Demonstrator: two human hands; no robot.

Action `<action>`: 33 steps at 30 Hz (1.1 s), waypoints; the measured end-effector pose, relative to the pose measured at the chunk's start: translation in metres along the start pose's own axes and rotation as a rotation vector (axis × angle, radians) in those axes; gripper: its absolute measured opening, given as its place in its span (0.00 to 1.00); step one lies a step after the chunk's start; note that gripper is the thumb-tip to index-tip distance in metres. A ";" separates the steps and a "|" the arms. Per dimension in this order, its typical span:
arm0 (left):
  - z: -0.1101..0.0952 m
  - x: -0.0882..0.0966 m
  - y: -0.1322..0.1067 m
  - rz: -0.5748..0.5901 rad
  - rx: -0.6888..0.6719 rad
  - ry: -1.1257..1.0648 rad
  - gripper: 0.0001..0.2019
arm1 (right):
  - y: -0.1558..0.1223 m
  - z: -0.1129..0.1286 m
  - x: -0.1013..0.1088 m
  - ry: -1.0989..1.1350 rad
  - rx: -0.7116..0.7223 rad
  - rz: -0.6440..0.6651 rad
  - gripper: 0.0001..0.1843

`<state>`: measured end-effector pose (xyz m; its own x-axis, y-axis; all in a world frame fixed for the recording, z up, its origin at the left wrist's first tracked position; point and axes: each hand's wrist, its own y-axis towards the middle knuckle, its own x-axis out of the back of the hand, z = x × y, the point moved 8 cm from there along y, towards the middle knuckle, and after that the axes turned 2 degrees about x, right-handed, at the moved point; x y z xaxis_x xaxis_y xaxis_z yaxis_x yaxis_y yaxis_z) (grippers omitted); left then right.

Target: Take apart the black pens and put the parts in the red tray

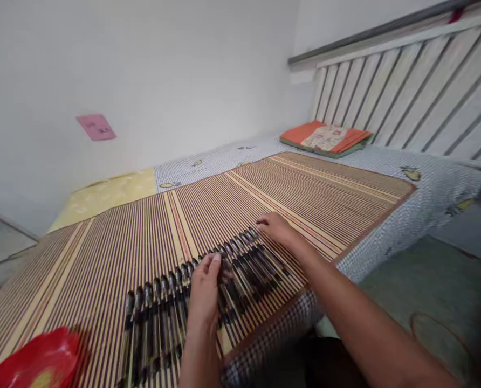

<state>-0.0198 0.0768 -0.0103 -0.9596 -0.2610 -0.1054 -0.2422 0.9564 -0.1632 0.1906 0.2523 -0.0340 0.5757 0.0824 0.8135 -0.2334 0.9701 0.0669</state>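
A long row of slim pens with dark rounded ends lies side by side on a striped mat. Over the middle of this row is my left hand, its thumb and curled fingers close to the dark ends; blur hides what is between them. My right hand is bent at the row's right end, with its fingertips drawn together just above the last pens. Whatever those fingertips hold, if anything, is too small to make out.
A red dish with a yellow patch sits at the lower left. Folded orange cloth lies at the far corner of the bed, by a white slatted headboard. The mat's brown edge runs along the near side, above the floor.
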 end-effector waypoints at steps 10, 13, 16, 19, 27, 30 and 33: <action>0.001 -0.010 0.002 -0.004 -0.035 -0.090 0.18 | 0.014 -0.011 -0.020 0.006 -0.040 0.068 0.07; 0.002 -0.012 0.002 -0.008 -0.036 -0.111 0.18 | 0.013 -0.014 -0.023 0.023 -0.039 0.074 0.08; 0.002 -0.013 0.002 -0.003 -0.032 -0.114 0.19 | 0.013 -0.016 -0.023 0.035 -0.036 0.071 0.08; 0.002 -0.013 0.003 -0.004 -0.035 -0.116 0.18 | 0.013 -0.017 -0.023 0.042 -0.040 0.065 0.07; 0.003 -0.011 0.003 -0.003 -0.043 -0.102 0.17 | 0.010 -0.019 -0.019 0.068 -0.024 0.038 0.07; 0.003 -0.014 0.001 0.026 -0.017 -0.063 0.17 | 0.009 -0.019 -0.016 0.086 -0.006 0.022 0.08; 0.002 -0.015 0.000 0.037 -0.014 -0.061 0.17 | 0.008 -0.019 -0.013 0.097 0.007 -0.004 0.08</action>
<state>-0.0053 0.0803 -0.0111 -0.9575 -0.2324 -0.1707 -0.2089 0.9672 -0.1447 0.1961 0.2630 -0.0555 0.6497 0.1007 0.7535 -0.2361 0.9689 0.0742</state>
